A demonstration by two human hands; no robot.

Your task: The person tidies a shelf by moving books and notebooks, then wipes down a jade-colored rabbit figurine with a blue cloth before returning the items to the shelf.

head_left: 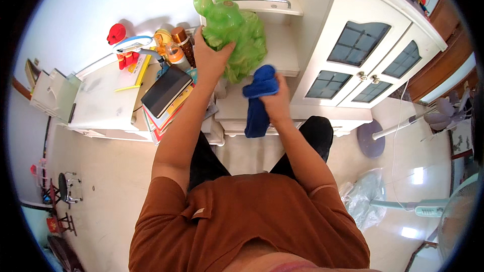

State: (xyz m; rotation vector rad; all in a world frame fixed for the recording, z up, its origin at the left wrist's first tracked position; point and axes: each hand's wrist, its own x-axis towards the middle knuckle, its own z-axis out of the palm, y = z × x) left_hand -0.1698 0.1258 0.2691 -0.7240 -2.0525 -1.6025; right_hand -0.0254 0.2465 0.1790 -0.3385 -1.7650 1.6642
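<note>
Hands [212, 55] — green toy [237, 30], blue cloth [259, 98]

The green pig-shaped figure [234, 27] looks like glossy, translucent plastic with a smooth sheen, while the blue cloth [259, 100] is soft, matt, nappy fabric. The white cabinet [322, 50] has a smooth painted finish with dark glass panes, the floor [403, 171] is polished, reflective tile, and the black notebook [166, 90] has a matt cover.
</note>
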